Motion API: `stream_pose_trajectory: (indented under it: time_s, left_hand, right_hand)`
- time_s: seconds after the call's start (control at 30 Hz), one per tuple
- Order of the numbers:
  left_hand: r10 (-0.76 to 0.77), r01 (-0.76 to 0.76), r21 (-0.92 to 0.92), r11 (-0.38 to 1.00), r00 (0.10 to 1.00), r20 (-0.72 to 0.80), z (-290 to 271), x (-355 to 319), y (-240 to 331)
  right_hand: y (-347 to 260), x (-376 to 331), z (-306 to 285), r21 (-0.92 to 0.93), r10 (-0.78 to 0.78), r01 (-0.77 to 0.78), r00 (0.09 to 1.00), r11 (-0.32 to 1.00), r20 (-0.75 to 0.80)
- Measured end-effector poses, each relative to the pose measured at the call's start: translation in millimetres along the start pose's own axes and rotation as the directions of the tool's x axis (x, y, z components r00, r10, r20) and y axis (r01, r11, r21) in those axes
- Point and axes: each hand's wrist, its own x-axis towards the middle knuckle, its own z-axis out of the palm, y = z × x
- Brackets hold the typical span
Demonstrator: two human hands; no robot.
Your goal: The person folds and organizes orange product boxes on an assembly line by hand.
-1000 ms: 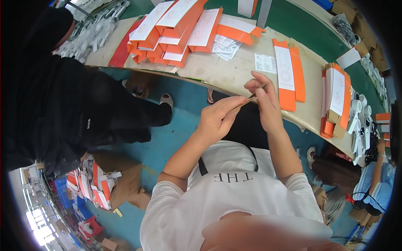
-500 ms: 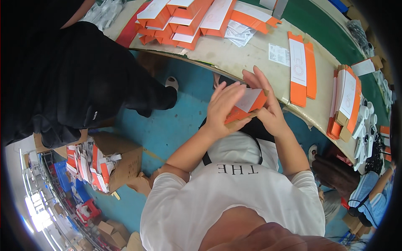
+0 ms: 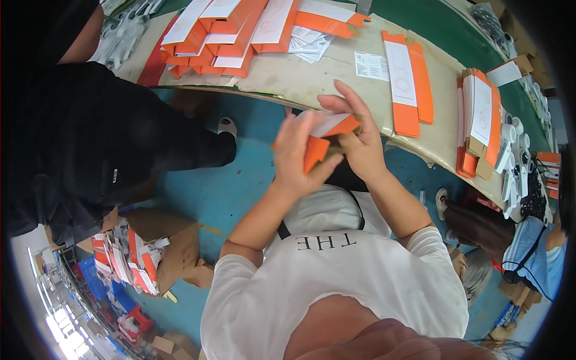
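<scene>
Between two hands [image 3: 300, 156] [image 3: 360, 141], one orange-and-white carton [image 3: 327, 135].

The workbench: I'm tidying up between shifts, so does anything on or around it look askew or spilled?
Mostly orderly. The flat orange-and-white cartons at the table's far left lie fanned and overlapping, not squared. Loose white leaflets sit scattered beside them. On the floor, a cardboard box brims with jumbled carton scraps. Both hands hold one folded carton.

Single head-worn fisheye, steeply downward, close over the hands [image 3: 327, 150].
</scene>
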Motion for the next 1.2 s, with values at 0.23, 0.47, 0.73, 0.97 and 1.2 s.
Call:
stream_pose_trajectory:
  time_s: [0.23, 0.47, 0.73, 0.97, 1.2]
  left_hand:
    - [-0.161, 0.171, -0.52, 0.837, 0.985, 0.064, -9.2, 9.0, -5.5]
    - [-0.352, 0.249, -0.598, 0.762, 0.934, -0.06, -3.0, 14.3, -0.3]
    - [-0.38, 0.295, -0.455, 0.84, 0.919, -0.106, 3.2, 1.6, -10.5]
    - [-0.508, 0.435, -0.64, 0.634, 0.858, 0.08, -4.9, -21.1, -17.8]
    - [-0.715, 0.499, -0.792, 0.352, 0.689, 0.116, -0.3, -14.8, -14.6]
  right_hand:
    - [-1.2, -2.2, 1.6, 0.246, 0.002, -0.045, 0.985, 0.968, 0.174]
    - [-0.4, -2.0, 21.2, 0.313, 0.045, -0.044, 0.999, 0.949, 0.003]
    - [18.0, -2.5, 35.6, 0.09, 0.007, 0.001, 0.996, 0.996, -0.089]
    - [29.9, 0.3, 28.0, 0.216, -0.015, 0.037, 0.995, 0.976, -0.103]
    - [44.6, -7.7, 34.9, -0.006, -0.041, 0.041, 0.997, 0.999, -0.071]
